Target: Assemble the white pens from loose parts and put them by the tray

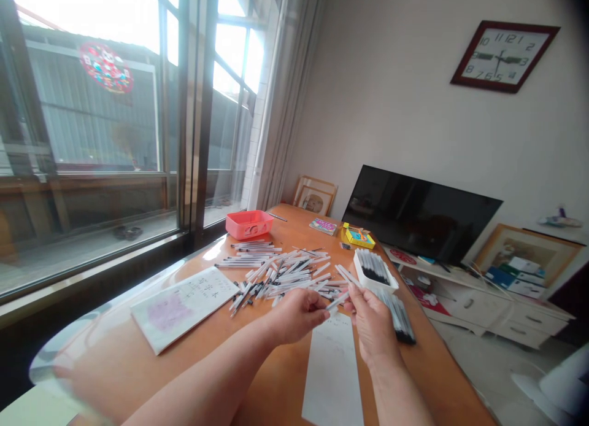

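Observation:
Over a white paper sheet (332, 371), my left hand (299, 315) and my right hand (370, 321) are close together. Between them lies a whitish, translucent pen (338, 302), its left end pinched by my left fingers. My right fingers are closed around its other end, and another pale pen-like stick (343, 274) points up from them. Beyond the hands spreads a loose pile of pens (292, 271) with clear barrels and black parts. Right of my right hand, a white tray (391, 283) holds upright-packed pens, with a row of black-ended pens (401, 321) beside it.
A notebook (184, 306) with handwriting lies at the left. Farther back stand a pink basket (248, 224), a colourful booklet (323, 226) and a yellow box (359, 236). The wooden table (437, 383) ends at the right, near a TV (418, 214) and white cabinet (501, 309).

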